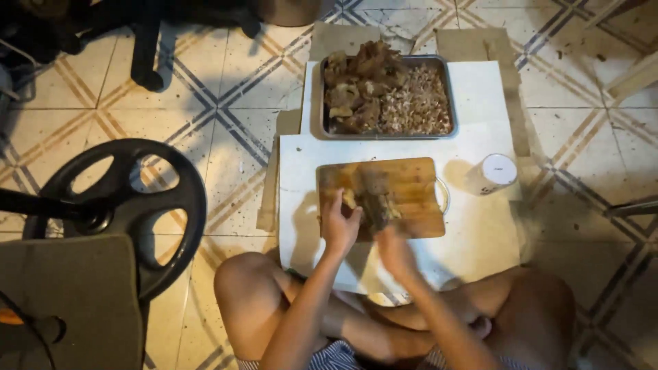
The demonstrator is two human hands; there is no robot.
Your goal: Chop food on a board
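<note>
wooden cutting board (404, 185) at centre on white paper (480, 233), brown meat (373, 199) on it. left hand (339, 223) at board's 8 o'clock, fingers curled on the meat. right hand (396, 250) at 6 o'clock, blurred, grip cannot tell. metal tray (449, 89) of chopped pieces at 12 o'clock, white cup (495, 173) at 3 o'clock.

Tiled floor (226, 89), cream with crossing blue and tan diagonal bands, speckled and worn in places. Flattened brown cardboard (473, 44) and white paper sheets (480, 233) spread over the tiles at centre; black round fan base (147, 205) with spoked openings at left, beside a grey-brown flat slab (68, 294). Dark chair legs (147, 55) at upper left, warm dim light, deep shadows along the top edge.
</note>
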